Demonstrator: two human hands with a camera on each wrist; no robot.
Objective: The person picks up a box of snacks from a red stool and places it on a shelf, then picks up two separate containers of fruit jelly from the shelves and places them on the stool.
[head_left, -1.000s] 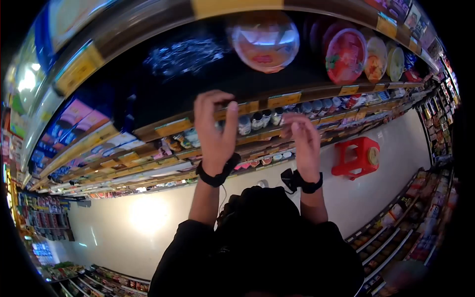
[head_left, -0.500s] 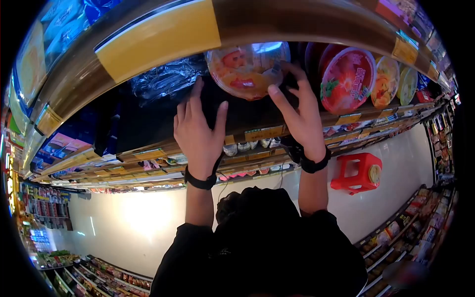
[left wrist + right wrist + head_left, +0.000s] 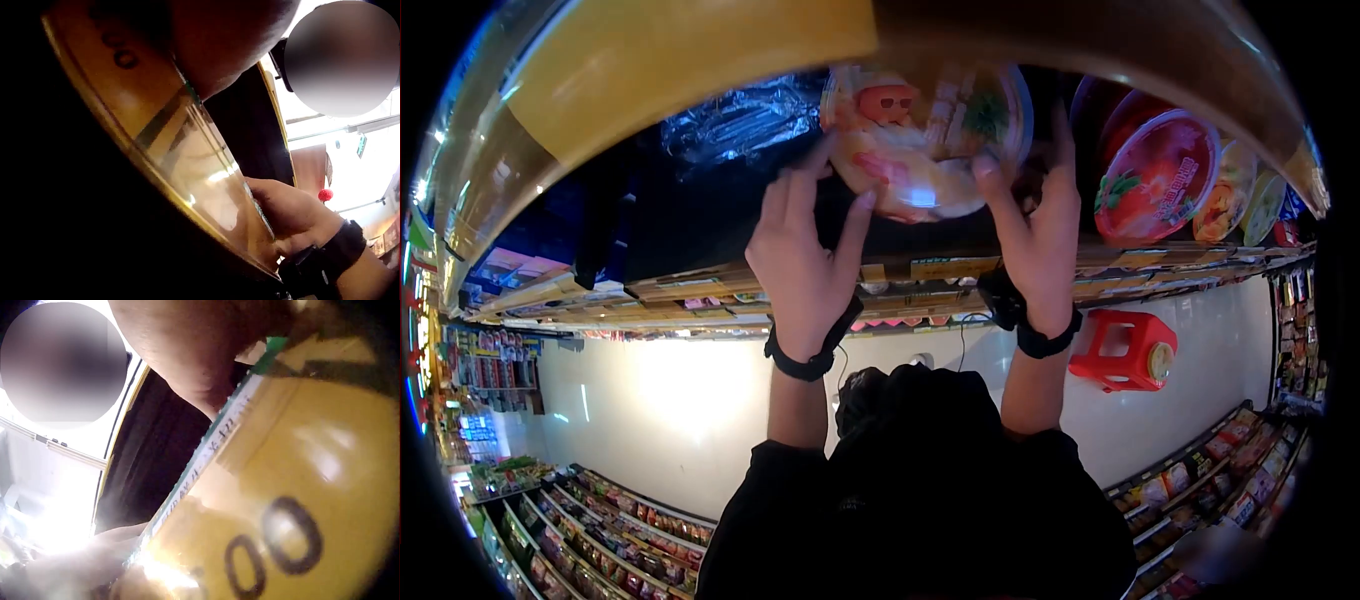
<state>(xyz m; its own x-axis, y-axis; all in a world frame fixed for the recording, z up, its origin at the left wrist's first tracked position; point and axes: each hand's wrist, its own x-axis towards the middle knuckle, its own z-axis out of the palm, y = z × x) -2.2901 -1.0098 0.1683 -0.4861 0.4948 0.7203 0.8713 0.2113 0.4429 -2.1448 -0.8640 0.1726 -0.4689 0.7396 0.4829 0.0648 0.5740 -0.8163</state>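
Note:
A large round tub (image 3: 920, 165) with a clear, shiny lid stands on the dark shelf, its face toward me; fruit pictures and a cartoon face in sunglasses show on it. My left hand (image 3: 800, 250) is at its left side, fingertips right at the rim and thumb near the lower edge. On the other side is my right hand (image 3: 1040, 230), its thumb over the lid's lower right edge and its fingers extended up along the side. Both wrist views look past the palms at a yellow price label (image 3: 181, 156) on the shelf edge; the tub is hidden there.
Crinkled clear plastic wrap (image 3: 745, 120) lies left of the tub. Upright tubs, the nearest a red strawberry one (image 3: 1157, 180), stand to the right. A shelf edge with a yellow label (image 3: 690, 70) overhangs the hands. A red stool (image 3: 1120, 350) is on the floor.
Both hands have risen from below the shelf to either side of the tub. The view has moved closer, and the tub's lid shows larger, with more of its print visible.

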